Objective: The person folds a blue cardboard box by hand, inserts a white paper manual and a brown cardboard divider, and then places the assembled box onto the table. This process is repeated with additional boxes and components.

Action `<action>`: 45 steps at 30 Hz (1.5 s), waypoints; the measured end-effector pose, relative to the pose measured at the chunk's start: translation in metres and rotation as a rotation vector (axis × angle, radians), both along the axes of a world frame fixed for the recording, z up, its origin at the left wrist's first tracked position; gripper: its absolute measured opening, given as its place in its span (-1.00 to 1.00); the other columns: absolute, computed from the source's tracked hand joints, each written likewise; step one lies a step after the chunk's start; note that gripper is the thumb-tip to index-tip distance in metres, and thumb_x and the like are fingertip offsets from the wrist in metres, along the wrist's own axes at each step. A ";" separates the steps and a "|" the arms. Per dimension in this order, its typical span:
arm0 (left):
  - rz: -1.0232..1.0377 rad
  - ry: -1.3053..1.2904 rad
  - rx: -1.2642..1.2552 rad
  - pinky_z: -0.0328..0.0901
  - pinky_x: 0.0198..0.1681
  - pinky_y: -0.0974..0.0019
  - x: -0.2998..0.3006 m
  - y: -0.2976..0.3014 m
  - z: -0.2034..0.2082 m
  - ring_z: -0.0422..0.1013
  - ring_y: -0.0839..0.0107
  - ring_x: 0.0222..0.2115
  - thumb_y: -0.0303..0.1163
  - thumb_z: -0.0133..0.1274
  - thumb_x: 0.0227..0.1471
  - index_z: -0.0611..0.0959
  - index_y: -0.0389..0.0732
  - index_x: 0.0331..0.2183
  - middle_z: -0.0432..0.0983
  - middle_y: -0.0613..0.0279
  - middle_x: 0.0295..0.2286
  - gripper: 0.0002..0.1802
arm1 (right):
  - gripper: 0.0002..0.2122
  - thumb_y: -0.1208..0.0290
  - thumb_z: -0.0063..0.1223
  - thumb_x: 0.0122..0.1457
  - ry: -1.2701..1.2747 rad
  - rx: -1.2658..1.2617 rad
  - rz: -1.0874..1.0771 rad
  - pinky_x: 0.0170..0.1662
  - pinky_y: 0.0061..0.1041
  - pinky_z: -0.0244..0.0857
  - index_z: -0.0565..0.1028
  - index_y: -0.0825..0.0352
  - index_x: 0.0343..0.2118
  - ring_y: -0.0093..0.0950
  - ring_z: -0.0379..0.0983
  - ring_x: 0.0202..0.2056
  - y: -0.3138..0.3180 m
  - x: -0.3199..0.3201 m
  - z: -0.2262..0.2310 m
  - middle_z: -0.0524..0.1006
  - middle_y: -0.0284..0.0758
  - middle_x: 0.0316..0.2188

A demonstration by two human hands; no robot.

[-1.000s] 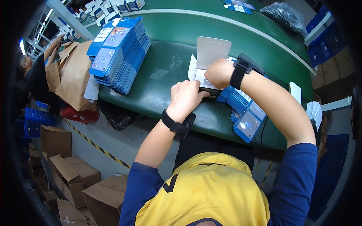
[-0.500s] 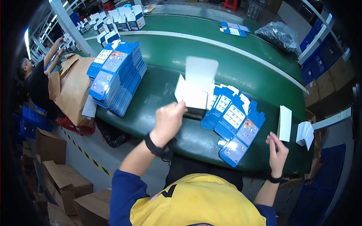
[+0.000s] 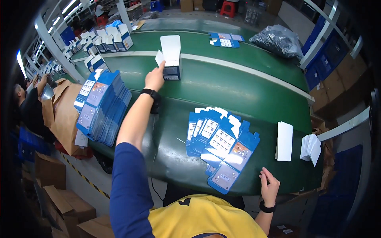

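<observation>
1. Left hand (image 3: pixel 154 80): extended far over the green belt, fingertips at the near left edge of the open box (image 3: pixel 172 72). Cannot tell whether they pinch the wall or only touch it.
2. The open box stands upright on the belt, on the near side of the white rail (image 3: pixel 230 66); its tall white flap is raised and a smaller flap leans out left. The rail runs directly behind it.
3. Right hand (image 3: pixel 270 187): low at the near right edge of the workbench (image 3: pixel 168 137), fingers loosely curled and apart, gripping no visible object.
4. Flat blue cartons (image 3: pixel 227 144) lie fanned and overlapping between the open box and the right hand, occupying the near middle of the bench.
5. A tall stack of flat cartons (image 3: pixel 105 111) stands just left of the left forearm, bounding that side.
6. Right of the fan: a white folded sheet (image 3: pixel 284 141), with a white paper stack (image 3: pixel 310 148) beside it.
7. Beyond the rail: open-topped cartons (image 3: pixel 115 41) at far left, loose flat cartons (image 3: pixel 225 40) at far centre, a grey plastic bundle (image 3: pixel 278 41) at far right.
8. Left side: a brown paper bag (image 3: pixel 65 117) beside the stack, a co-worker (image 3: pixel 29 105) behind it, and brown cardboard boxes (image 3: pixel 71 206) on the floor.
</observation>
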State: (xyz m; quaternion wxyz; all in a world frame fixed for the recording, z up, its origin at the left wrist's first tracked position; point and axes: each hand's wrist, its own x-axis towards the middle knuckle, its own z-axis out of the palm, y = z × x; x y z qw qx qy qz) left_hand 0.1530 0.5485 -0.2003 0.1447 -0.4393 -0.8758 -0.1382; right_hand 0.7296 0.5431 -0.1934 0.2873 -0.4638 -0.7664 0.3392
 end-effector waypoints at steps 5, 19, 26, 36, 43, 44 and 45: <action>-0.337 -0.063 0.128 0.35 -0.42 0.04 0.116 -0.044 0.027 0.45 0.00 -0.47 -0.44 0.00 -0.09 0.50 -0.17 -0.19 0.48 -0.04 -0.51 -0.67 | -0.59 0.46 0.03 0.09 -0.189 0.111 0.132 -0.07 -0.39 0.29 0.34 0.42 0.03 -0.21 0.44 -0.12 0.018 -0.020 -0.002 0.48 -0.02 -0.15; -0.272 -1.598 0.231 0.10 0.10 0.22 0.299 -0.102 0.026 0.14 0.10 0.07 -0.32 0.25 -0.16 -0.04 -0.21 0.20 0.16 -0.23 0.03 0.03 | -0.14 0.24 0.15 0.01 -0.469 0.034 0.179 0.23 -0.14 -0.22 -0.18 0.35 0.26 -0.07 -0.16 0.27 -0.016 -0.087 0.003 0.03 0.11 0.20; -0.320 -1.611 0.348 0.18 0.01 0.31 0.305 -0.105 0.038 0.22 0.29 -0.02 -0.34 0.22 -0.13 0.00 -0.18 0.19 0.25 -0.07 -0.07 -0.03 | -0.17 0.56 0.10 -0.04 0.129 0.115 0.021 0.22 -0.39 -0.08 -0.16 0.30 0.26 -0.23 -0.09 0.26 -0.018 -0.087 0.011 0.00 -0.03 0.23; -0.245 -1.548 0.124 0.25 -0.23 0.46 0.321 -0.035 0.022 0.33 0.46 -0.33 -0.31 0.23 -0.15 0.17 -0.31 0.13 0.35 0.20 -0.30 -0.13 | -0.16 0.47 0.08 0.03 0.324 -0.213 -0.068 0.12 -0.32 0.06 -0.25 0.24 0.27 -0.28 0.27 0.06 0.012 -0.039 -0.011 0.28 -0.04 0.06; -0.500 -1.437 0.636 0.23 -0.12 0.43 0.336 -0.076 0.044 0.33 0.48 -0.21 -0.08 0.10 0.02 0.35 -0.34 -0.07 0.41 0.17 -0.24 -0.40 | -0.72 0.56 0.12 0.03 0.487 -0.326 0.119 -0.24 -0.58 0.32 0.46 0.47 -0.15 -0.51 0.45 -0.36 -0.038 -0.041 0.029 0.54 -0.23 -0.35; -0.537 -1.392 0.728 0.20 -0.07 0.38 0.341 -0.085 0.057 0.31 0.46 -0.17 -0.05 0.12 -0.01 0.32 -0.32 -0.06 0.38 0.17 -0.22 -0.35 | -0.82 0.49 0.15 0.04 0.300 0.004 0.169 -0.39 -0.59 0.31 0.53 0.51 -0.35 -0.53 0.44 -0.52 -0.045 -0.043 0.035 0.54 -0.28 -0.56; -0.573 -1.343 0.818 0.16 -0.02 0.34 0.343 -0.092 0.064 0.28 0.44 -0.14 -0.01 0.15 -0.05 0.30 -0.30 -0.04 0.36 0.18 -0.19 -0.29 | -0.83 0.46 0.16 0.04 0.412 0.073 0.226 -0.38 -0.60 0.29 0.54 0.51 -0.41 -0.53 0.44 -0.52 -0.053 -0.054 0.044 0.54 -0.22 -0.59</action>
